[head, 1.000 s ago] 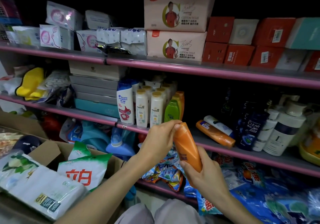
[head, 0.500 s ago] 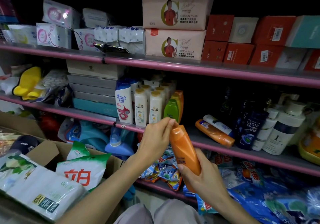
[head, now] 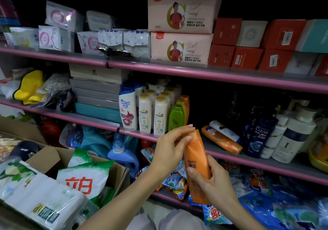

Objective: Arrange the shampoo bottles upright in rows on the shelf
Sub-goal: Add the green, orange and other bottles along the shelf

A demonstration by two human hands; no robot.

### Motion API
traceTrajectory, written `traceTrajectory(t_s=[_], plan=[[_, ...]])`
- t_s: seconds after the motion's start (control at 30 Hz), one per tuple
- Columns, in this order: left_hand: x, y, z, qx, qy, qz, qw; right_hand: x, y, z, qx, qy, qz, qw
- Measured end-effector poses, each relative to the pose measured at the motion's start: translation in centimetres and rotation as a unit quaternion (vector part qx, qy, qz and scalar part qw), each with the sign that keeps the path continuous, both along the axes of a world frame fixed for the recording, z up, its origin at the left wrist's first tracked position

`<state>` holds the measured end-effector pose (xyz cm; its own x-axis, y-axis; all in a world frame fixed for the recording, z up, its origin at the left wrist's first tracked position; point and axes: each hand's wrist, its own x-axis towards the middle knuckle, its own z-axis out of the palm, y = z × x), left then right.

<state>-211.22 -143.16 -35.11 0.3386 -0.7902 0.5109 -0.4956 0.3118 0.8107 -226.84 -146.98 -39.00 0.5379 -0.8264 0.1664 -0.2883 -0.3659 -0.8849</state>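
Observation:
I hold an orange shampoo bottle [head: 196, 160] in front of the middle shelf [head: 248, 160], nearly upright and tilted slightly left. My right hand [head: 213, 181] grips its lower body. My left hand [head: 170, 148] pinches its top end. On the shelf stand a white Head & Shoulders bottle [head: 127, 109], Pantene bottles [head: 160, 114] in rows, a green bottle [head: 176, 117] and orange ones behind it. Two bottles lie flat on the shelf: an orange one [head: 221, 139] and a white one [head: 224, 130].
Dark Clear bottles [head: 260, 133] and white pump bottles [head: 292, 137] crowd the shelf's right end. Stacked flat boxes [head: 95, 94] sit left of the rows. A cardboard box [head: 115, 173] with detergent bags stands at lower left. Detergent packs fill the bottom shelf.
The orange bottle has turned more upright and shifted slightly left in my hands. My left fingers stay on its top end, my right hand on its base.

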Motion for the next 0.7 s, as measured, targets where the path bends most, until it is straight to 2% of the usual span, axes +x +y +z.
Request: traceTrajectory(t_s=[0.1,0.23,0.27,0.53,0.63,0.7], plan=[[-0.6,0.0,-0.4,0.024,0.019,-0.037,0.999,-0.1,-0.5,0.3,0.031,-0.015,0.016,0.999],[-2.4,-0.1,-2.1,0.104,0.171,-0.089,0.976,-0.1,-1.6,1.4,0.056,-0.047,0.032,0.997],[-2.6,-0.3,-2.5,0.116,0.187,-0.089,0.971,-0.1,-1.8,1.6,0.052,-0.044,0.033,0.997],[-1.9,-1.5,-2.5,0.128,0.230,-0.102,0.959,-1.0,-4.9,4.3,0.006,0.087,0.086,0.992],[-1.3,-1.8,-2.8,0.136,0.268,-0.080,0.950,-1.6,-6.2,6.0,-0.046,0.075,0.054,0.995],[-1.0,-1.8,-3.0,0.150,0.274,-0.078,0.947,-1.9,-6.5,7.0,-0.089,0.043,0.069,0.993]])
